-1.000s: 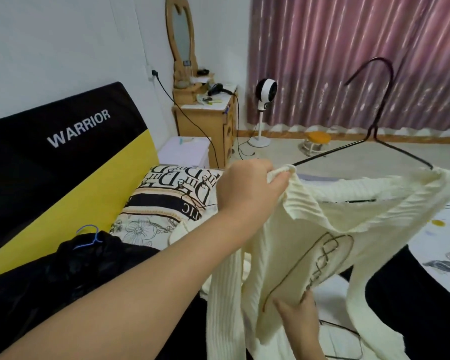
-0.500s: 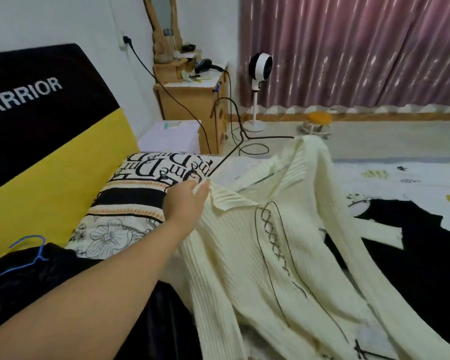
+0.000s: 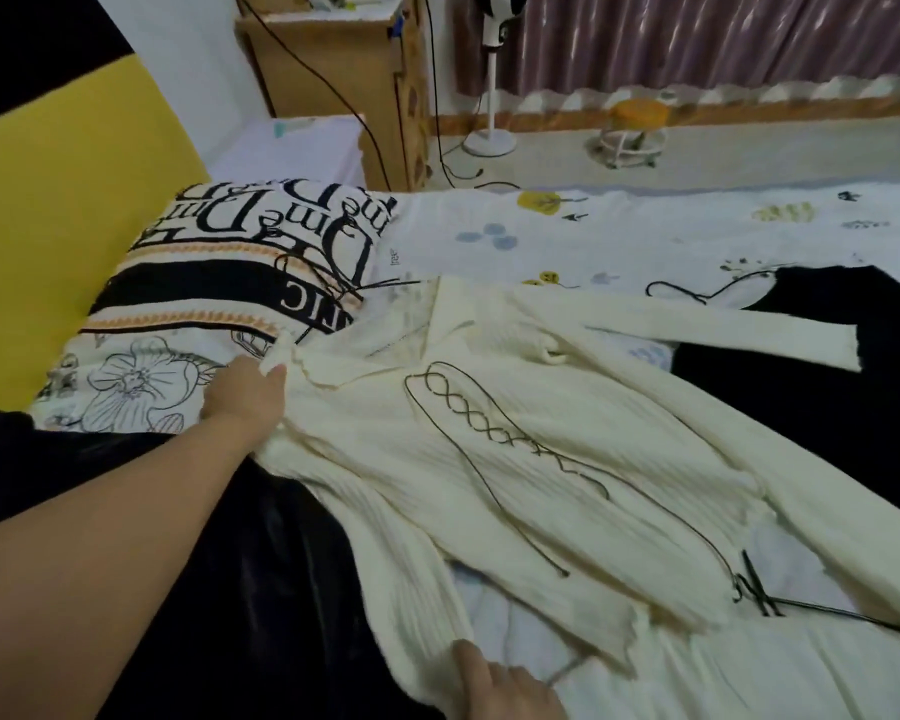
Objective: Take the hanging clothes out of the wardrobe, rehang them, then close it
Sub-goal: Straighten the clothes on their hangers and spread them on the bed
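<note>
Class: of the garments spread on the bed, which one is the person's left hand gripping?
The cream ribbed sweater, gripped by the left hand; the black garments lie untouched.

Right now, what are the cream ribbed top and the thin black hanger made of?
The cream ribbed top looks like soft knitted yarn: fine ribs, matte, limp folds. The thin black hanger looks like wire, probably coated metal: very slim, dark, slightly shiny. The left hand holds the top's shoulder.
</note>
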`<state>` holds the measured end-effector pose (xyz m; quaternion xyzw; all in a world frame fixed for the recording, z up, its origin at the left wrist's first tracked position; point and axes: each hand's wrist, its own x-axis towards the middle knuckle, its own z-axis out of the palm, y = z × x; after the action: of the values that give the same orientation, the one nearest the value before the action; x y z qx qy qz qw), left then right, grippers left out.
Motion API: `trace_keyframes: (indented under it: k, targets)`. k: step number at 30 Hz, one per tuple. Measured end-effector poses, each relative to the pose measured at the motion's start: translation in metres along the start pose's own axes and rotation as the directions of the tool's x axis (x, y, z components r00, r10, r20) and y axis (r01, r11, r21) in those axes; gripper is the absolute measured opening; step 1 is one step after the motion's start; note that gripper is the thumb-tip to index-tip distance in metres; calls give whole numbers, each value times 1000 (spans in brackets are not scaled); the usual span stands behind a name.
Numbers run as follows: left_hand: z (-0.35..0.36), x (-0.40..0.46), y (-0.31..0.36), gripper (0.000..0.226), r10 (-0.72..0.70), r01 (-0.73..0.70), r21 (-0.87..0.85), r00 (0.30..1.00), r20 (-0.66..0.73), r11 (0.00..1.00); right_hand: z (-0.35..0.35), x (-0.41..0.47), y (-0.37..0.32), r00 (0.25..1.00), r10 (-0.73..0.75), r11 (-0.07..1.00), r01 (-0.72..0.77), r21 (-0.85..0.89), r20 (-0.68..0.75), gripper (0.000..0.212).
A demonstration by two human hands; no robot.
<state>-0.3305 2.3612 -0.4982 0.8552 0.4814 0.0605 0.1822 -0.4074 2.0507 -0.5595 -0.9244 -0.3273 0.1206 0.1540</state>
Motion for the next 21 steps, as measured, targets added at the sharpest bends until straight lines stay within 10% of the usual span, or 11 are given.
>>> trace_keyframes:
  k: [1,3,6,13,16,21]
  targets:
    - [3,-7,-1,48,-15,14,70,1000,14,997,-33,-2,4,961,84,993,-101,53,263,78]
    - [7,-29,1,53,65,-68,191,998,22,979,-39,-2,0,997,70,996,-68,-62,28,62]
    - [19,-69,11,59,314,-339,230,939,138,912,-75,12,21,968,244,968,-238,-83,68,44]
    - [53,-180,38,61,686,-787,26,552,474,616,-108,63,74,955,211,939,-257,-228,-208,29]
    - [79,-198,29,60,665,-844,94,479,573,527,-92,49,92,964,245,932,-263,-250,-99,45]
    - [97,-215,27,54,410,-765,294,579,705,573,-55,-12,129,927,267,953,-213,-215,262,65]
